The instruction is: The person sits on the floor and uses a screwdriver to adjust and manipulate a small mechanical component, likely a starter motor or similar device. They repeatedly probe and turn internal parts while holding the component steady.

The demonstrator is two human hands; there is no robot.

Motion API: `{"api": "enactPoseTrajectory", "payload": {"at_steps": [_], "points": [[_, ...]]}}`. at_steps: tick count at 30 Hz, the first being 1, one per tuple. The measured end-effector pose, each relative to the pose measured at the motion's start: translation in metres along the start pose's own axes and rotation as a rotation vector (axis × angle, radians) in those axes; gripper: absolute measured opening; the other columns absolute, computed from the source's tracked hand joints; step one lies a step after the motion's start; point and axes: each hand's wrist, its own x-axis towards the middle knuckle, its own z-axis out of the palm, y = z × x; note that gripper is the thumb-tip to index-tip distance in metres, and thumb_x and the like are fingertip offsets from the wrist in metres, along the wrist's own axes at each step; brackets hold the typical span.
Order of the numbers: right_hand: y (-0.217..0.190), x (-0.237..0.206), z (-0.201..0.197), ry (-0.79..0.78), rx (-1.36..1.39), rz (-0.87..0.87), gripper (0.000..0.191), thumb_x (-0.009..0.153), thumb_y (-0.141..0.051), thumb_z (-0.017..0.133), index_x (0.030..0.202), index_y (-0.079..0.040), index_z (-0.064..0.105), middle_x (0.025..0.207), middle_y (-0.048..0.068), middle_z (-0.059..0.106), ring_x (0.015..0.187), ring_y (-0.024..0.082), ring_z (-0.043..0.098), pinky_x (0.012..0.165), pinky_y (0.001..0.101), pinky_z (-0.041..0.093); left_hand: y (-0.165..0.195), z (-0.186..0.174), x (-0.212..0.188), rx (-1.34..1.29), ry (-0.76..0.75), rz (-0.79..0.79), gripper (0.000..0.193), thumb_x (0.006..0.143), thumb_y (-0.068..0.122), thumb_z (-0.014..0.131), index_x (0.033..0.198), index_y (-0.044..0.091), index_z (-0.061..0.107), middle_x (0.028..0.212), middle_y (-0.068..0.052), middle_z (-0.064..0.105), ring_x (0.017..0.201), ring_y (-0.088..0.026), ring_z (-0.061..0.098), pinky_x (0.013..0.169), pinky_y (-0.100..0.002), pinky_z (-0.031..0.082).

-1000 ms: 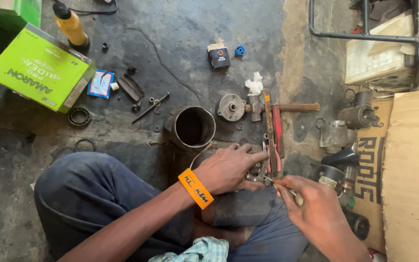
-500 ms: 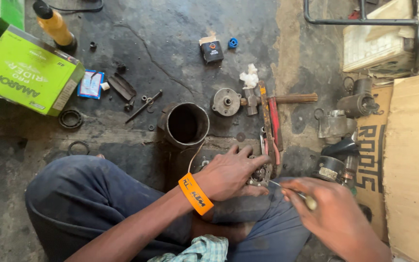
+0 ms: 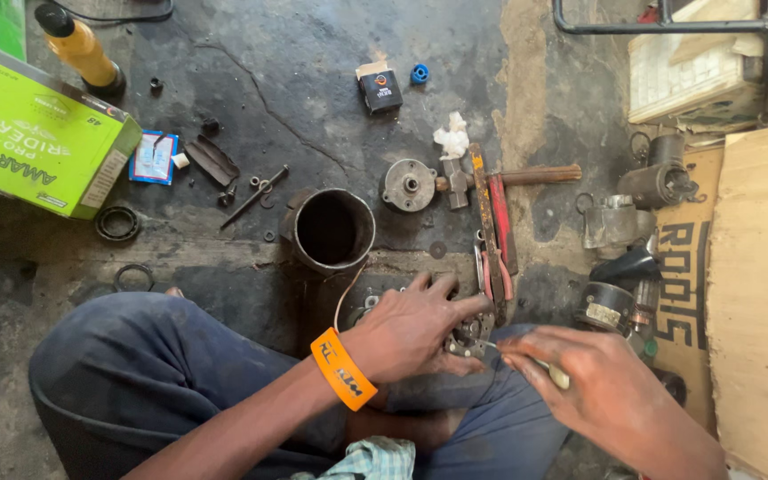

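The left hand (image 3: 411,329) presses its fingers closed on a small round metal part (image 3: 468,333) on the lap; the right hand (image 3: 593,382) grips a screwdriver (image 3: 544,369) at it. A green box (image 3: 37,147) sits far left, a small black packet (image 3: 381,90) farther up the floor.

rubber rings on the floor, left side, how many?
2: one black ring just below the green box, another lower down beside the knee. More may be hidden under parts.

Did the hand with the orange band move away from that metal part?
No. The left hand stays pressed on the small metal part, just below the dark metal cylinder.
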Motion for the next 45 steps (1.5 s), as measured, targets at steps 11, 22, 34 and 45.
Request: {"api": "enactPoseTrajectory", "payload": {"at_steps": [11, 22, 34, 45], "points": [[0.037, -0.015, 0.026, -0.102, 0.347, 0.040, 0.025, 0.084, -0.018, 0.081, 0.109, -0.016, 0.081, 0.097, 0.002, 0.084, 0.086, 0.015, 0.075, 0.076, 0.0299, 0.057, 0.013, 0.002, -0.022, -0.042, 0.019, -0.021, 0.072, 0.078, 0.052, 0.078, 0.139, 0.021, 0.056, 0.123, -0.019, 0.054, 0.110, -0.042, 0.054, 0.074, -0.052, 0.056], [0.037, -0.016, 0.026, -0.234, 0.405, 0.151, 0.024, 0.086, -0.020, 0.079, 0.110, -0.014, 0.081, 0.093, 0.000, 0.086, 0.087, 0.014, 0.077, 0.078, 0.0304, 0.057, 0.018, 0.004, -0.025, -0.070, 0.047, -0.026, 0.069, 0.077, 0.048, 0.080, 0.135, 0.017, 0.057, 0.131, -0.024, 0.051, 0.113, -0.044, 0.052, 0.076, -0.052, 0.055], [-0.039, 0.052, -0.037, -0.523, 0.151, 0.634, 0.010, 0.094, -0.013, 0.066, 0.094, -0.006, 0.073, 0.080, 0.011, 0.076, 0.072, 0.031, 0.072, 0.071, 0.0377, 0.056, 0.009, 0.006, -0.015, -0.063, 0.103, -0.032, 0.074, 0.072, 0.045, 0.086, 0.135, 0.016, 0.060, 0.123, -0.018, 0.057, 0.112, -0.041, 0.054, 0.087, -0.053, 0.052], [-0.030, 0.007, 0.039, 0.060, 0.343, 0.303, 0.017, 0.081, -0.007, 0.071, 0.097, -0.007, 0.073, 0.076, 0.014, 0.076, 0.076, 0.033, 0.076, 0.069, 0.0411, 0.057, -0.011, 0.014, -0.003, 0.040, 0.073, -0.077, 0.083, 0.071, 0.044, 0.085, 0.144, 0.020, 0.053, 0.125, -0.018, 0.057, 0.117, -0.043, 0.054, 0.089, -0.056, 0.050]]}}
